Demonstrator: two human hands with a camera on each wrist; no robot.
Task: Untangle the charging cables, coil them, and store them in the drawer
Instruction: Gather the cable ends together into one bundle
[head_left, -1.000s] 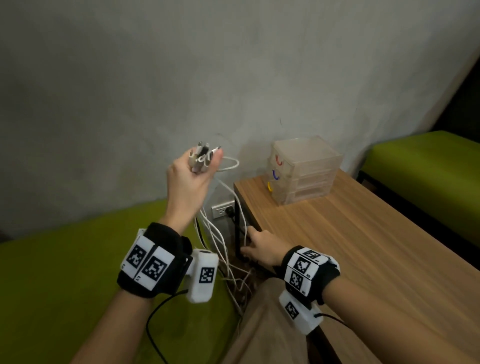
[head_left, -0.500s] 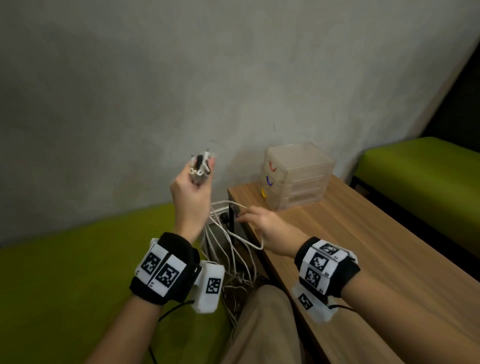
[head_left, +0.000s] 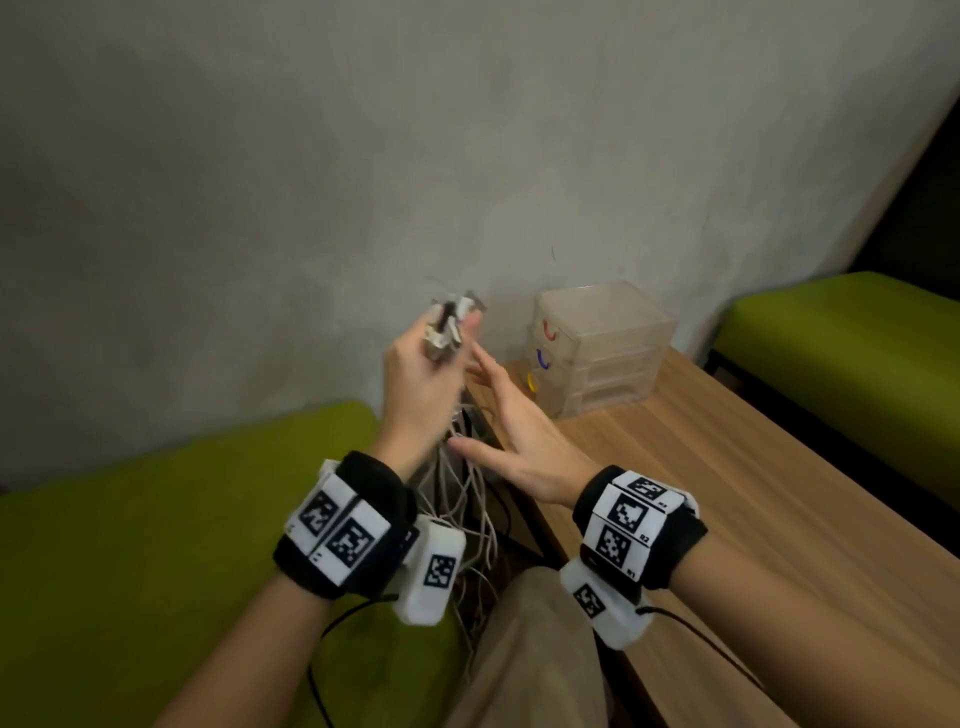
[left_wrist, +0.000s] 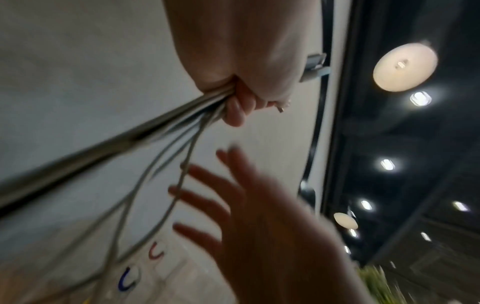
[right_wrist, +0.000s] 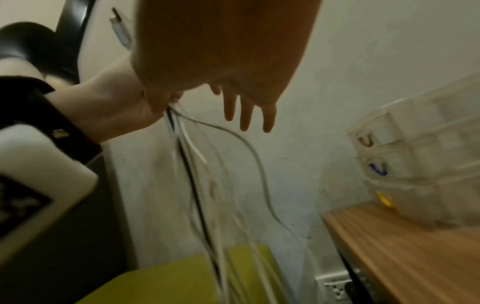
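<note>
White cables (head_left: 470, 499) hang tangled from left hand (head_left: 421, 395), fingers clenched round plug ends, beside counter (head_left: 753, 493). Right hand (head_left: 519, 436) spread, empty. Nothing coiled; drawers (head_left: 597, 348) closed.

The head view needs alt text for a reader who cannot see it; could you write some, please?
A person's left hand grips a bunch of cable plugs, white cables dangling beside a wooden table. The open right hand reaches toward them; a clear drawer unit stands behind.
</note>
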